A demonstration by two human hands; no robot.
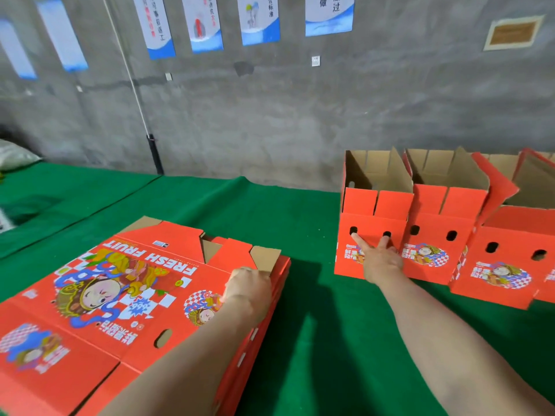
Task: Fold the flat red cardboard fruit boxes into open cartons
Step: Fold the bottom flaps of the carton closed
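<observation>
Far-right edge of flat red cardboard box stack [120, 289] gripped by curled left hand [247, 285]; red open carton [372, 205] at right touched by straight-fingered right hand [380, 261].

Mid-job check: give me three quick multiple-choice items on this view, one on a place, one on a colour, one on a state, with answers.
1. The right hand touches: A a wall poster; B the leftmost folded carton; C the white sack.
2. The table cloth is: A blue; B green; C grey.
3. The left hand is: A lying flat; B hanging idle; C gripping the top flat box.
Answers: B, straight fingers rest on its red front; B, green all over; C, fingers curl over its edge.
</observation>
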